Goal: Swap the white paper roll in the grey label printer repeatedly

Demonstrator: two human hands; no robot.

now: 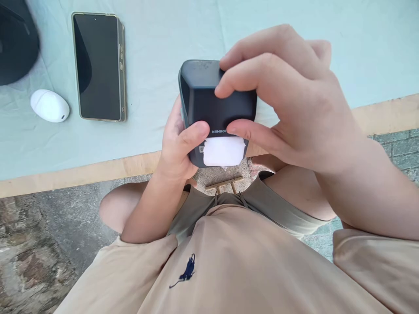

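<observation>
A dark label printer (209, 104) marked NIIMBOT is held over the table's near edge. My left hand (176, 144) is closed around its left side and underside, the thumb lying on the front face. A white label (224, 151) covers the lower front of the printer. My right hand (284, 83) is over the printer's right part, its index finger and thumb apart with a gap between them. Those fingertips are at the printer's dark face, above the label; whether they press on it is unclear. The printer's underside is hidden.
On the pale blue tablecloth (157, 39) lie a smartphone (98, 65) and a white oval case (49, 105). A black rounded object (16, 41) is cut off at the upper left. The wooden table edge (131, 168) runs across, above my lap.
</observation>
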